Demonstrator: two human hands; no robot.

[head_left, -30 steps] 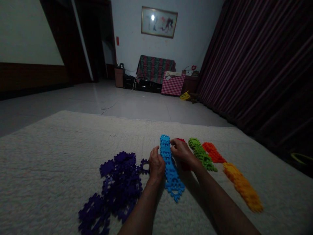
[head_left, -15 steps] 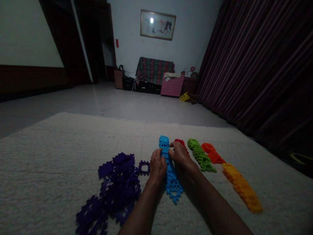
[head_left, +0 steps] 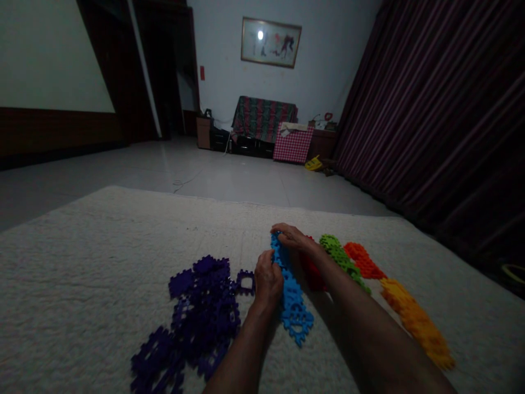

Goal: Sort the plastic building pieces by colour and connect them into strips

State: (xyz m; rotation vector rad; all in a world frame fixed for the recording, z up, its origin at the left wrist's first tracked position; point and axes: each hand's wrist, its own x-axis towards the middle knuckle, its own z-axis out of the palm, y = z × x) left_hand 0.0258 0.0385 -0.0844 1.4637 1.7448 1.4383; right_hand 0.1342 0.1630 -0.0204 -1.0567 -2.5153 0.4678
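A row of blue interlocking plastic tiles [head_left: 293, 301] with toothed edges lies on the pale mat, pointing away from me. My left hand [head_left: 268, 278] is curled against the left side of this row, its thumb on the tiles. Over the far end bends my right hand [head_left: 293, 239], fingers closed around the last blue pieces. Red tiles [head_left: 314, 273] sit just right of the row, partly behind my right forearm. A single purple square tile [head_left: 238, 283] touches or nearly touches my left hand, at the edge of a loose purple heap [head_left: 205, 323].
To the right lie rows of green tiles [head_left: 338, 251], orange-red tiles [head_left: 363, 260] and yellow tiles [head_left: 416, 323]. The quilted mat [head_left: 102, 262] ends at a tiled floor [head_left: 246, 180]. A dark curtain [head_left: 430, 109] hangs along the right.
My right hand has moved forward from the middle of the blue row to its far end. More of the red tiles shows. My left hand stays beside the blue row.
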